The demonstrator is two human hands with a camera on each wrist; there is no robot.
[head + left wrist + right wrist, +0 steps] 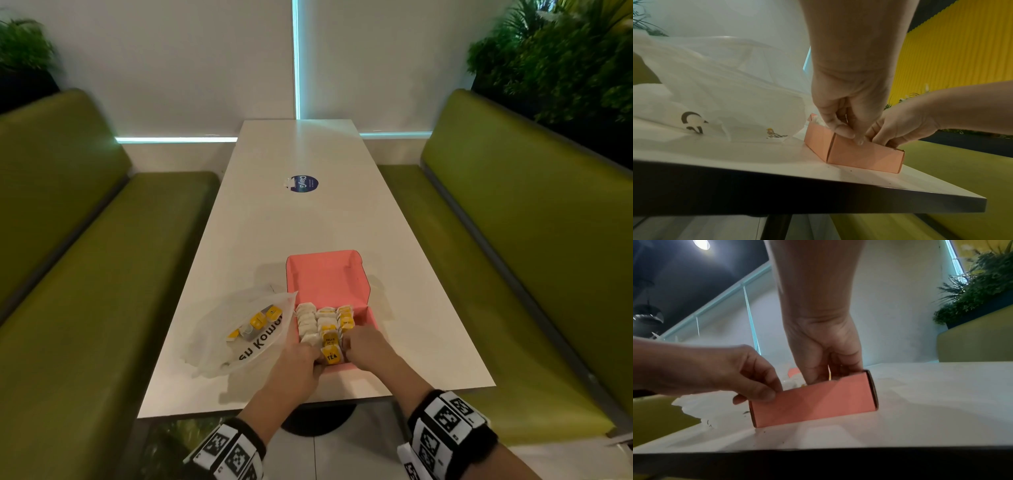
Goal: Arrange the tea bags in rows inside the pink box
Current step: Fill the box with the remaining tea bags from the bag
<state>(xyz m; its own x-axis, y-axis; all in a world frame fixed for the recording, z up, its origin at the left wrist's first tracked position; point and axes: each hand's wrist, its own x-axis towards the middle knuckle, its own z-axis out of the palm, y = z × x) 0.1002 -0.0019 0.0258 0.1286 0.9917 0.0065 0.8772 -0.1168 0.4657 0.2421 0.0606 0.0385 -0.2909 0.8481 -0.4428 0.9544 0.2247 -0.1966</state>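
Tea bags [322,325] stand packed in three rows inside the pink box [371,317], which sits w/ its lid open near the front edge of the white table [294,222], slightly right of centre. Both hands work the box's near end: left hand [301,359] curls its fingers round the near-left corner, thumb pressed to the outer wall in the right wrist view; right hand [368,349] has its fingers dipped inside the near-right part, apparently nipping a bag into the right row, though what exactly they hold cannot be told. A yellow-tagged bag marked TEA [331,356] sits between the two hands at the middle row's near end. To do this step well, judging from the frames: keep the left hand bracing the box so it doesn't skid, seat each bag upright and snug vs its neighbour, tags all one way. The plastic bag [239,329] w/ more tea bags lies just beside the box on the left, touching it. Box is close to the table's near edge, so pushes should go away from the body; the far table is open room, bar a round blue sticker [303,183]. Green benches [513,274] flank both sides.
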